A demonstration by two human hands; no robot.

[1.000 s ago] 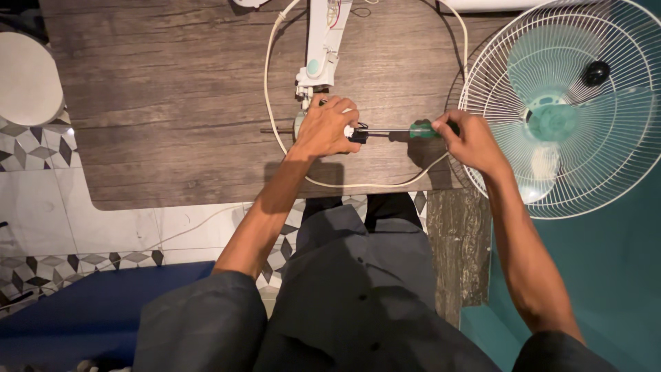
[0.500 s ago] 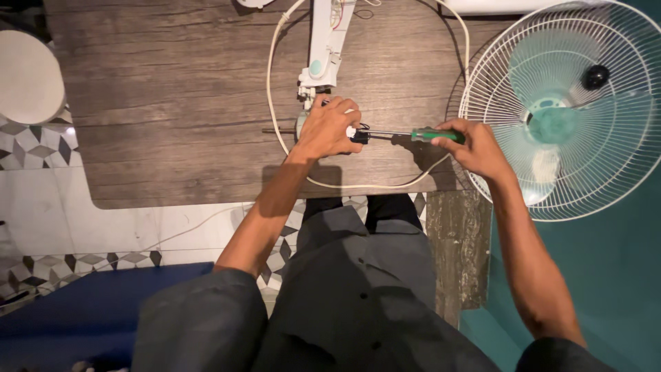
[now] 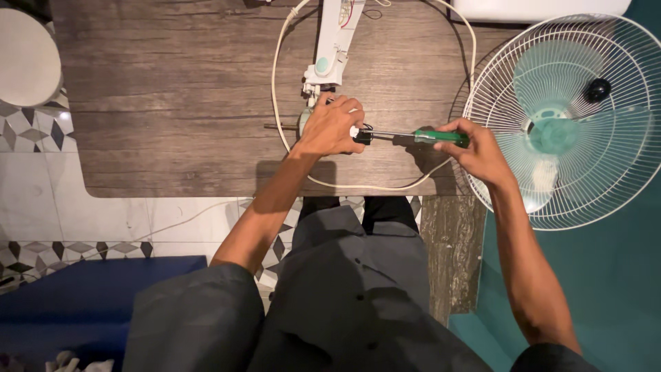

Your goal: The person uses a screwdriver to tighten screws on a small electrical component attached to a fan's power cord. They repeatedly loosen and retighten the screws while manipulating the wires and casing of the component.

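Nearest, the person's grey-clad lap sits at the near edge of the wooden surface [image 3: 172,103]. Just beyond, the right hand [image 3: 478,151] is closed around the green handle of a screwdriver [image 3: 413,136], whose long axis runs left to right, its tip pointing left into a small motor [image 3: 304,122]. The left hand [image 3: 330,127] is cupped over that motor, holding it down, so it is the nearer hand to the part. A white cord [image 3: 279,83] loops around both. Farther off, a white stand [image 3: 334,41] reaches away, and a fan grille [image 3: 620,186] lies right.
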